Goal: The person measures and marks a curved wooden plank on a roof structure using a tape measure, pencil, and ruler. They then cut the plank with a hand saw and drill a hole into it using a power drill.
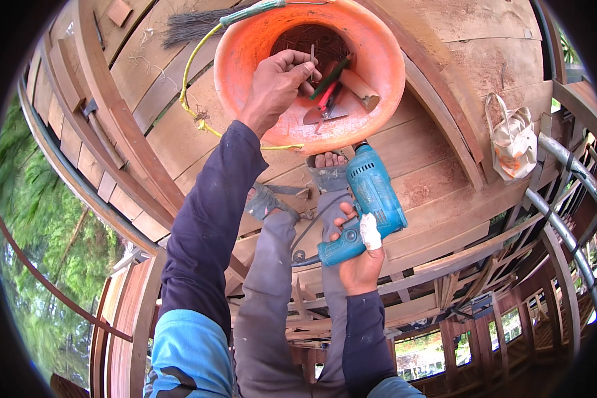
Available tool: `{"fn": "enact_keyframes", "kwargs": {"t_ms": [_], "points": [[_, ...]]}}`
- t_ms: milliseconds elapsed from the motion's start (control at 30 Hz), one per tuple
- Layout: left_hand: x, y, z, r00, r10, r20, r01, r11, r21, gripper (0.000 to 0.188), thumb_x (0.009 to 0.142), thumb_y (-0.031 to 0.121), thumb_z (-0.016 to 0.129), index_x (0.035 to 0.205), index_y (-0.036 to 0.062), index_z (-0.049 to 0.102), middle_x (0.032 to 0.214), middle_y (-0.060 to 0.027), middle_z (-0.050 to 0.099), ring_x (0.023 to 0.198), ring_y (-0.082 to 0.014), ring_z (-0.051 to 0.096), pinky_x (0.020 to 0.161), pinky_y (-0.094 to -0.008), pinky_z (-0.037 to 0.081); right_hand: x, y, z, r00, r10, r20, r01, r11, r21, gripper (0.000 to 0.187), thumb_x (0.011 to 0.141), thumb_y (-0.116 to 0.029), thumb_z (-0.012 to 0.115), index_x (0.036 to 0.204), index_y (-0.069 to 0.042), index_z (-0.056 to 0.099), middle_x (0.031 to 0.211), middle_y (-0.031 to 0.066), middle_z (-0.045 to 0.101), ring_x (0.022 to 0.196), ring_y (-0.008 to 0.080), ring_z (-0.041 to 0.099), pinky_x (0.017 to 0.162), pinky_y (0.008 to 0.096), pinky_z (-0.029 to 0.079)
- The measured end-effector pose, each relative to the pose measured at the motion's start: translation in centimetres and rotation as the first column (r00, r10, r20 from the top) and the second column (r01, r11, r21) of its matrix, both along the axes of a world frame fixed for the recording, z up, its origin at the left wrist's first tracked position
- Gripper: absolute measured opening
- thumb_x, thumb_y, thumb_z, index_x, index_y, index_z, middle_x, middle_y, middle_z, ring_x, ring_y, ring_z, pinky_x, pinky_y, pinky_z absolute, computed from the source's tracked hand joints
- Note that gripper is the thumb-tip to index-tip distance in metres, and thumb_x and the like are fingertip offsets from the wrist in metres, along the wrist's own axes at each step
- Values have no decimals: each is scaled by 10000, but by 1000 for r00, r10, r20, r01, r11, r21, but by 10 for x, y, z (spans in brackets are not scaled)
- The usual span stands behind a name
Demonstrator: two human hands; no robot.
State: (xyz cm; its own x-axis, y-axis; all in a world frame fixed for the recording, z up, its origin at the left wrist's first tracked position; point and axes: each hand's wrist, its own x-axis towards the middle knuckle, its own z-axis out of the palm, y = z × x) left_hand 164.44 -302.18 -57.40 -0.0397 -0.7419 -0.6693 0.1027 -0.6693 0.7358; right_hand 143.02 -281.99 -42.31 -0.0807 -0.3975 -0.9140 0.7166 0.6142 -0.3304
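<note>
My left hand [284,83] reaches over the mouth of a worn orange bucket [239,73]. Its thumb and fingers pinch a thin nail-like metal piece [312,53] that points upward. Inside the bucket, several small brown pieces like nails [312,36] lie at the bottom, too dim to tell apart. Leaning on the inner wall near that hand are a hand tool with a red handle [328,97], a green-edged strip [331,76] and a wooden block [359,90]. My right hand [361,259], its thumb wrapped in white, grips a teal power drill [373,182] below the bucket's rim.
I stand on wooden planks [438,172]. A wire brush-like bundle [192,26] and a yellow cord [186,86] lie left of the bucket. Long beams [113,106] and a hammer [99,129] are further left. A cream bag [513,142] and metal pipes [567,162] stand right.
</note>
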Motion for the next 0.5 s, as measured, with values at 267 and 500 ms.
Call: {"fn": "enact_keyframes", "kwargs": {"t_ms": [267,500], "points": [[32,79,100,927,255,-273,-208,959,191,215,1020,140,647,1180,9,704,839,-23,677,690,-90,618,645,-243,512,-7,50,27,989,62,135,-76,992,98,446,1044,-328,566,1429,-119,485,1349,156,616,1048,211,639,789,378,572],[106,168,176,907,356,-224,-295,918,265,192,989,51,652,1156,-34,693,883,-68,694,748,-127,654,736,-274,548,-15,62,119,900,408,156,-407,913,-39,584,965,-280,663,1448,-14,470,1298,209,623,963,250,658,770,382,565]]}}
